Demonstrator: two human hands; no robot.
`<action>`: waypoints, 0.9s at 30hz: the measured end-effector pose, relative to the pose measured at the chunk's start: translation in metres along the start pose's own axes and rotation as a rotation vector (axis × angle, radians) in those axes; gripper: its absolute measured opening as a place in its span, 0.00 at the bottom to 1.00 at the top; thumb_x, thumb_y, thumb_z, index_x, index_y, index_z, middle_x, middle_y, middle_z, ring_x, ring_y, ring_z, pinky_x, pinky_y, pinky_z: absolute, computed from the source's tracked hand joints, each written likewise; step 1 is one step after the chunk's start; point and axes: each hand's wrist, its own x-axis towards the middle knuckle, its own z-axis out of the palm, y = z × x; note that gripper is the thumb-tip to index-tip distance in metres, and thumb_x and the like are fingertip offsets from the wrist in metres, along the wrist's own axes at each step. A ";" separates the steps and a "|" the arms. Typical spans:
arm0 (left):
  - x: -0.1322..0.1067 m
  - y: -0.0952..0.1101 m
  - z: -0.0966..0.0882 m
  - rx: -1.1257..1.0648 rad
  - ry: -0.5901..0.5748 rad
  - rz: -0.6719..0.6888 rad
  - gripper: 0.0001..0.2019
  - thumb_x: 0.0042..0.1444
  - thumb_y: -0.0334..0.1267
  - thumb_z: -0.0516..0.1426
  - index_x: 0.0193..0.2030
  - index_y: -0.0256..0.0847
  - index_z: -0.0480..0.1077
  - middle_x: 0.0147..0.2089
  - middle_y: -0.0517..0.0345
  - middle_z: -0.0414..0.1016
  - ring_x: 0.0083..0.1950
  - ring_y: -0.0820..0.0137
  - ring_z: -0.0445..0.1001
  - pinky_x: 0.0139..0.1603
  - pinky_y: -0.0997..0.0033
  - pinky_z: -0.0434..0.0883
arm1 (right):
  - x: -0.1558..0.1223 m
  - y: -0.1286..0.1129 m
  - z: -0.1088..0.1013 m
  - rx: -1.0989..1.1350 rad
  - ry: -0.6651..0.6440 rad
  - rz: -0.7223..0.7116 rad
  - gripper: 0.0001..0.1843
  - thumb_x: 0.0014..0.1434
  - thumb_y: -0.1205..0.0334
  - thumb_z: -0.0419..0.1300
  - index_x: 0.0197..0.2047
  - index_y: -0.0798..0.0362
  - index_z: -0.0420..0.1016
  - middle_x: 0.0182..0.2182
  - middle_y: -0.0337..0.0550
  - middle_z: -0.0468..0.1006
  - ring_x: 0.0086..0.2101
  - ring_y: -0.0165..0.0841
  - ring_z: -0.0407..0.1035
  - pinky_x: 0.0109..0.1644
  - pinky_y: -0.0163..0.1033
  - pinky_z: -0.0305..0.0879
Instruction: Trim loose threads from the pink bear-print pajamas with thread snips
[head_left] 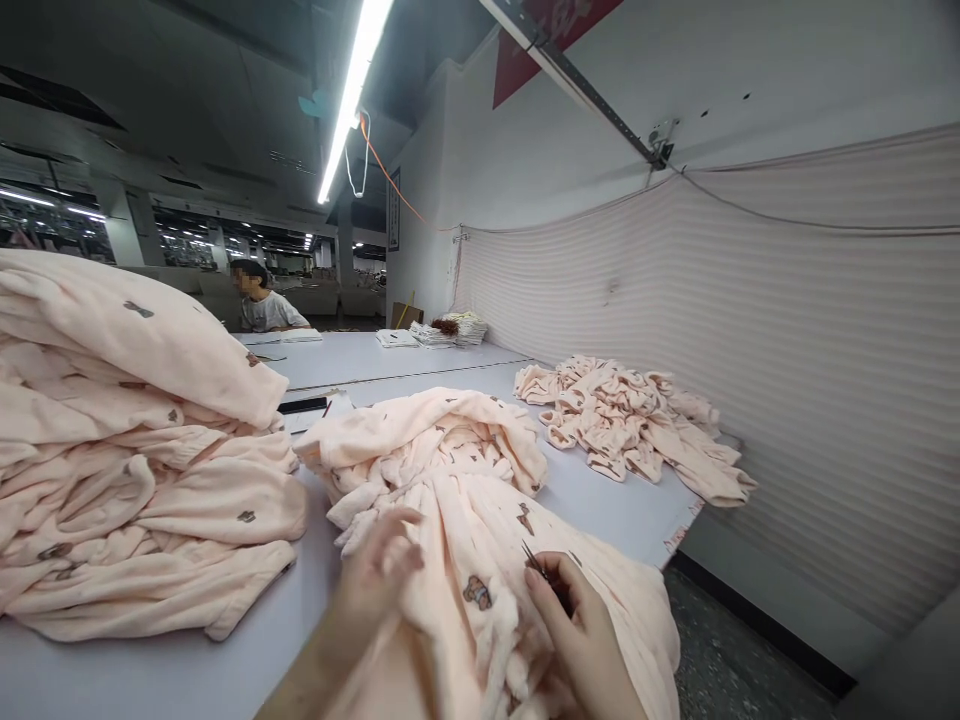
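A pale pink fleece garment [457, 470] with small brown bear prints lies bunched before me on the white table [600, 500]. My left hand [379, 570] rests on its left fold, fingers curled and pinching the fabric. My right hand [577, 630] is closed around a small dark pair of snips [541, 570], whose tips point up and left at the fabric near a bear print [477, 592].
A tall stack of the same pink garments [127, 450] fills the left. A loose heap of pink pieces [630, 420] lies at the table's right edge by a striped cloth wall [825, 380]. A person [259, 298] sits at the far end near stacked white items [450, 330].
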 end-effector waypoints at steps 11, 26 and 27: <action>0.015 0.005 -0.024 -0.297 0.035 0.035 0.06 0.46 0.35 0.50 0.31 0.44 0.66 0.30 0.61 0.69 0.31 0.68 0.68 0.34 0.71 0.65 | -0.044 0.016 -0.007 -0.306 0.052 -0.108 0.16 0.52 0.63 0.53 0.45 0.45 0.68 0.34 0.38 0.77 0.31 0.34 0.73 0.31 0.34 0.65; -0.027 -0.038 0.048 0.526 -0.110 0.241 0.11 0.48 0.29 0.50 0.37 0.46 0.67 0.36 0.56 0.73 0.39 0.60 0.70 0.41 0.65 0.65 | -0.045 0.014 -0.008 -0.216 0.012 -0.147 0.07 0.56 0.56 0.58 0.39 0.46 0.72 0.29 0.37 0.77 0.29 0.32 0.73 0.29 0.30 0.66; -0.029 -0.040 0.046 0.488 -0.082 0.258 0.10 0.48 0.30 0.50 0.37 0.46 0.67 0.36 0.56 0.72 0.39 0.60 0.69 0.41 0.65 0.65 | -0.045 0.011 -0.010 -0.212 0.009 -0.174 0.10 0.56 0.56 0.58 0.42 0.45 0.73 0.32 0.38 0.78 0.31 0.32 0.74 0.31 0.30 0.68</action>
